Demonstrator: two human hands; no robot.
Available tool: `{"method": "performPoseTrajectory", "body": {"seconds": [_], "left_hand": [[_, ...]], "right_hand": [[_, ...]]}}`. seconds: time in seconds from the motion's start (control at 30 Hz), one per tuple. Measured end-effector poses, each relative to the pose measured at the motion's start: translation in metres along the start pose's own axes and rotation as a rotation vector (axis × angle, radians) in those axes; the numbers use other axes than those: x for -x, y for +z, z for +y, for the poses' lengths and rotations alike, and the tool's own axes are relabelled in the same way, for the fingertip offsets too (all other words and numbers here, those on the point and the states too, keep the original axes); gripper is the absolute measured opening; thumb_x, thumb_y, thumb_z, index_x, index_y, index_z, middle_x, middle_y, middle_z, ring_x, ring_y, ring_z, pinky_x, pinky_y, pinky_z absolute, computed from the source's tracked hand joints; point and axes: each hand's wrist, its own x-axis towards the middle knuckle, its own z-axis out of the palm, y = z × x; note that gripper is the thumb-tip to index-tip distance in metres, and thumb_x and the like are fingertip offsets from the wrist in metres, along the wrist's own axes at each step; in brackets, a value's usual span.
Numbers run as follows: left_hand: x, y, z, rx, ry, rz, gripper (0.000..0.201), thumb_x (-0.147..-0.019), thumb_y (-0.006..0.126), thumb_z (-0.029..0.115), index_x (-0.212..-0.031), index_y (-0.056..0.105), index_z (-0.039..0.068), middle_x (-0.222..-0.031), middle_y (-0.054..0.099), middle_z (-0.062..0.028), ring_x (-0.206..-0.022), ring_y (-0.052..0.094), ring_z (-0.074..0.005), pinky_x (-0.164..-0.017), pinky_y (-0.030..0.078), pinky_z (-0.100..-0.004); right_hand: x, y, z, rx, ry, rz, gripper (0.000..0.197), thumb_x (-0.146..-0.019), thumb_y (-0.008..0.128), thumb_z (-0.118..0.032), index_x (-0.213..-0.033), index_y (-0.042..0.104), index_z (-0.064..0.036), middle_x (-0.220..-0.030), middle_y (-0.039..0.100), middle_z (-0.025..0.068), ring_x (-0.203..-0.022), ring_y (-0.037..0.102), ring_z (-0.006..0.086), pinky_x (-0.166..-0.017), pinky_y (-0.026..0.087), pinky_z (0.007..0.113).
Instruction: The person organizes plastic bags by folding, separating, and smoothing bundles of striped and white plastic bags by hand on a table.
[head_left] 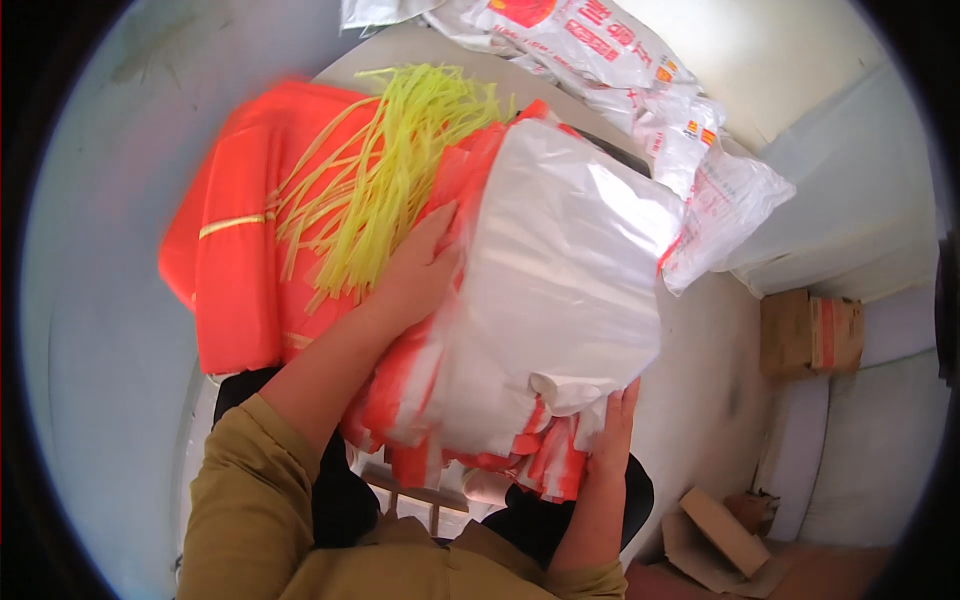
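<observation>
A thick stack of plastic bags (570,260) lies in front of me, clear whitish on top with ragged red-and-white edges. The near edge sits over my knees. My left hand (425,265) grips its left side, with the fingers along the red edge and partly sunk against it. At the near right corner my right hand (614,425) holds the side, fingers straight up along the edge and thumb hidden. Beside that hand a bit of the top bag is curled up. A bundle of yellow plastic strips (385,190) lies just beyond my left hand.
Red folded fabric-like bundles (240,260) with a yellow band stand at the left under the strips. Crumpled white printed sacks (640,100) spread behind the stack. Cardboard boxes (790,335) stand at the right, and an opened carton (715,540) lies at the lower right.
</observation>
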Motion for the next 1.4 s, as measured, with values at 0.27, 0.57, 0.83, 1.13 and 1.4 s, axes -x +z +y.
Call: {"method": "performPoseTrajectory", "body": {"seconds": [0.27,0.57,0.83,1.13,1.4], "left_hand": [[0.007,-0.023,0.034,-0.694,0.188,0.088,0.071,-0.089,0.068,0.018,-0.152,0.04,-0.001,-0.153,0.041,-0.0302,-0.14,0.042,-0.045,-0.117,0.036,-0.0455],[0.065,-0.081,0.071,-0.888,0.321,0.054,0.063,-0.087,0.069,0.015,-0.145,0.048,0.001,-0.154,0.039,-0.0288,-0.141,0.041,-0.0445,-0.115,0.038,-0.0485],[0.138,-0.169,0.008,-1.122,0.254,0.38,0.069,-0.085,0.072,0.016,-0.148,0.045,0.005,-0.156,0.035,-0.0282,-0.141,0.04,-0.0466,-0.113,0.04,-0.0516],[0.159,-0.181,-0.015,-1.08,0.186,0.455,0.071,-0.087,0.072,0.019,-0.15,0.041,0.007,-0.155,0.036,-0.0276,-0.137,0.043,-0.048,-0.109,0.044,-0.052],[0.157,-0.172,-0.037,-1.14,0.22,0.385,0.064,-0.089,0.071,0.019,-0.147,0.045,0.007,-0.145,0.047,-0.0264,-0.134,0.046,-0.0463,-0.108,0.045,-0.0511]], "right_hand": [[0.052,-0.088,-0.03,0.874,-0.146,-0.336,0.048,-0.104,0.051,-0.024,-0.147,0.051,-0.0033,-0.163,0.034,0.0196,-0.15,0.033,0.034,-0.121,0.027,0.04],[0.11,-0.185,0.003,1.052,-0.267,0.196,0.037,-0.096,0.064,-0.03,-0.121,0.067,-0.0034,-0.121,0.069,0.0183,-0.114,0.061,0.0392,-0.101,0.048,0.048],[0.124,-0.194,0.001,1.016,-0.167,0.201,0.036,-0.094,0.064,-0.034,-0.113,0.072,-0.0056,-0.116,0.072,0.0149,-0.113,0.064,0.0351,-0.101,0.048,0.046],[0.121,-0.205,0.019,0.995,-0.178,0.19,0.035,-0.094,0.064,-0.035,-0.113,0.072,-0.0066,-0.116,0.072,0.0131,-0.113,0.064,0.0342,-0.099,0.049,0.045],[0.12,-0.202,-0.001,0.98,-0.204,0.202,0.04,-0.093,0.064,-0.04,-0.113,0.072,-0.0069,-0.114,0.072,0.013,-0.109,0.065,0.0346,-0.098,0.05,0.045]]}}
